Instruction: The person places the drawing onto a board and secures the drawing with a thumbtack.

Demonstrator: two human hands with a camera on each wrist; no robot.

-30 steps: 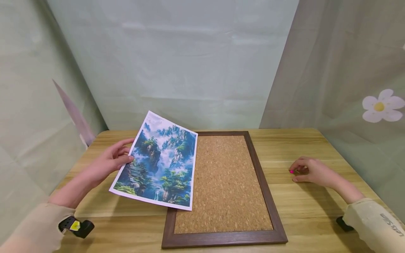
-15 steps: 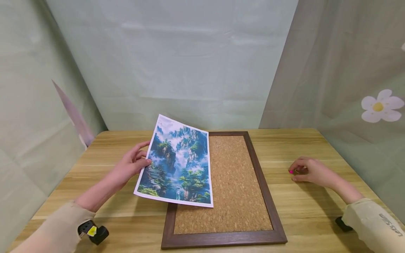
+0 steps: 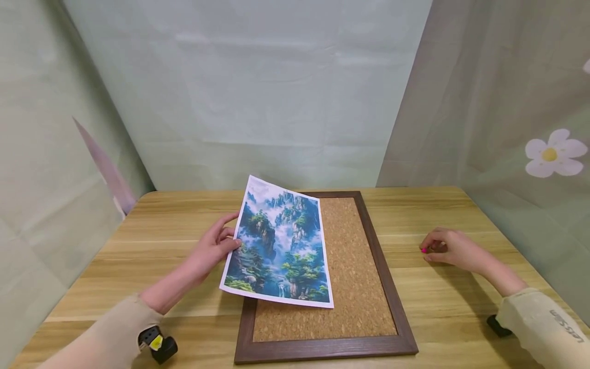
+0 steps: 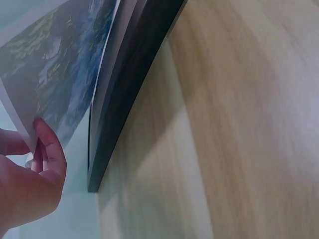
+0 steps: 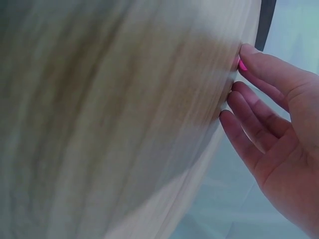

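Over the left half of the dark-framed rectangular cork board (image 3: 350, 266), the left hand (image 3: 209, 251) pinches the mountain-landscape paper print (image 3: 281, 246) by its left edge (long axis parallel to the board's). Right hand (image 3: 449, 249), well apart, rests curled over a small pink object (image 3: 423, 250) on the wooden table (image 3: 152, 241).

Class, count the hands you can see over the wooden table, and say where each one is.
2. The left hand pinches the landscape print at its left edge, over the cork board. The right hand rests on the table, right of the board.
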